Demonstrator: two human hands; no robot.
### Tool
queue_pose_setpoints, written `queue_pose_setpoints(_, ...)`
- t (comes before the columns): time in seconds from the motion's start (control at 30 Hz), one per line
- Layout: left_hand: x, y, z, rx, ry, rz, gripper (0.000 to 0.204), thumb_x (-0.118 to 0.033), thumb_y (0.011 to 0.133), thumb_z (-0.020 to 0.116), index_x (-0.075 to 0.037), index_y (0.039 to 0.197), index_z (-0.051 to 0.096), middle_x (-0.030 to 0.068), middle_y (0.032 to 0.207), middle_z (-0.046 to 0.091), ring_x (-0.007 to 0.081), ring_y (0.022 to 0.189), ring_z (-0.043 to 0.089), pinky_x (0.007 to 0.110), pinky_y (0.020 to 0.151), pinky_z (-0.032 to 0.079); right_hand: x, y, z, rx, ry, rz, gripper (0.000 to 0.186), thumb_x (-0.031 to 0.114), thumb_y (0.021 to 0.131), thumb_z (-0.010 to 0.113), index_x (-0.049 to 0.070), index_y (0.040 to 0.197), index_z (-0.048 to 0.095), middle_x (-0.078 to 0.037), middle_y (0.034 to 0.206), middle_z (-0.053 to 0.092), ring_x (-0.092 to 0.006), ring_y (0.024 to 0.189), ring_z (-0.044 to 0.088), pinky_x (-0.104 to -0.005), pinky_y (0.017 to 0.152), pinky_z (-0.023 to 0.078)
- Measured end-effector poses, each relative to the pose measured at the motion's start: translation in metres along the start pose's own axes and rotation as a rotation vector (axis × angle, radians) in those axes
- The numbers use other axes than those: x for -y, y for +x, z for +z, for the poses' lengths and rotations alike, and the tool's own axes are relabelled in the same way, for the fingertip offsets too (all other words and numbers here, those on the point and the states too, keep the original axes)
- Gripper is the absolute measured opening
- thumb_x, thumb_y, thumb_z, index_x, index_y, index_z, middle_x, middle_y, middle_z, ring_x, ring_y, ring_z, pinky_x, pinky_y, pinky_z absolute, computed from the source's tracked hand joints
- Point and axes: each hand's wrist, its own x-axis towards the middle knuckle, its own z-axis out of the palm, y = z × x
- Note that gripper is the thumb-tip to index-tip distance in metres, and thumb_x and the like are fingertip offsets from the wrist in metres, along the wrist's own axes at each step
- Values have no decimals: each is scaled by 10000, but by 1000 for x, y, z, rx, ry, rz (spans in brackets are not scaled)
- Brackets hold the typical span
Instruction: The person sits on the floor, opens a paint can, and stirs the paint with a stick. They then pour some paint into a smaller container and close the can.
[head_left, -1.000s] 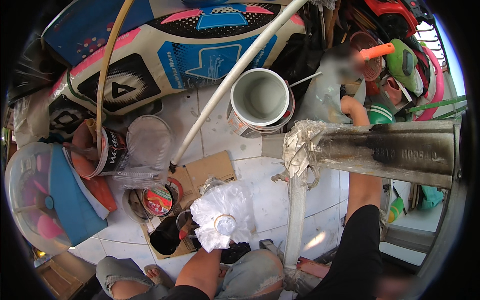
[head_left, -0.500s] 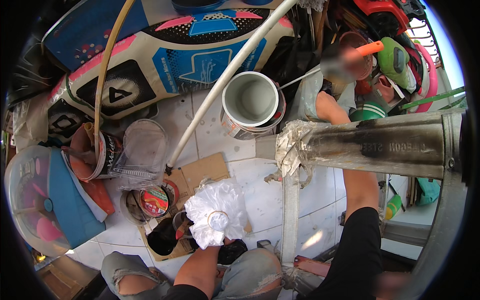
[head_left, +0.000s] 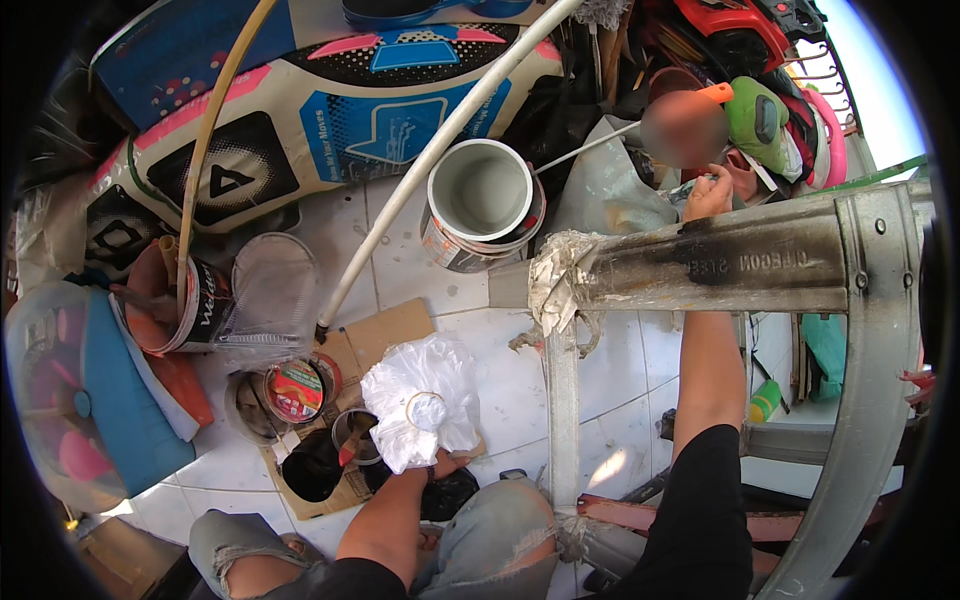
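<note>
On the floor's left side stands a domed box (head_left: 90, 400) of clear and blue plastic. On the flat brown cardboard (head_left: 395, 325), a glossy black cup (head_left: 311, 465) sits by the lower-left edge. A crinkled white plastic bag (head_left: 440, 380), round and puffy, covers the cardboard's right edge; the left hand (head_left: 449, 464) is just below, its grip hidden. Beyond rises a smooth grey bucket (head_left: 480, 157). Past the scorched metal beam (head_left: 650, 272), the right hand (head_left: 708, 193), fingers curled, meets a creased grey sheet (head_left: 605, 190); whether it grips, I cannot tell.
</note>
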Motion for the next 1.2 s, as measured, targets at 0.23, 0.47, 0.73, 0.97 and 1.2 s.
queue_pose_setpoints(0.23,0,-4,1,-132,-101,84,1170,-806,727,585,-193,1586,82,185,1635,49,396,1511,30,602,1181,36,86,-3,-125,-325,625,1200,447,290,1005,407,31,1367,442,-217,1407,416,-371,1100,597,-480,843,587)
queue_pose_setpoints(0.47,4,-5,9,-329,25,69,1180,-718,748,665,-318,1595,-53,21,1638,-263,250,1505,-244,593,1193,24,113,-77,-232,-679,451,1300,359,231,1044,344,-22,1286,417,-264,1311,440,-352,965,651,-375,699,679)
queue_pose_setpoints(0.73,-16,-50,14,-503,-21,282,735,-514,904,553,-40,1456,448,256,1608,187,389,1495,188,538,1204,176,207,-135,-336,-145,-24,638,335,248,1059,440,-54,1202,471,-271,1162,527,-374,982,621,-447,847,544)
queue_pose_setpoints(0.97,5,-178,48,-796,-354,466,349,-353,827,707,-5,849,703,210,806,699,370,831,689,426,811,538,245,-139,-410,-139,154,690,428,327,1028,543,-83,1145,514,-215,937,615,-266,791,641,-350,667,524)
queue_pose_setpoints(1.2,130,-225,78,-1460,-571,82,685,-332,666,864,-47,1198,541,195,1154,585,367,1086,554,448,932,444,288,-148,-462,122,1020,1222,414,320,986,634,-59,1128,542,-119,869,605,-182,696,576,-285,610,513)
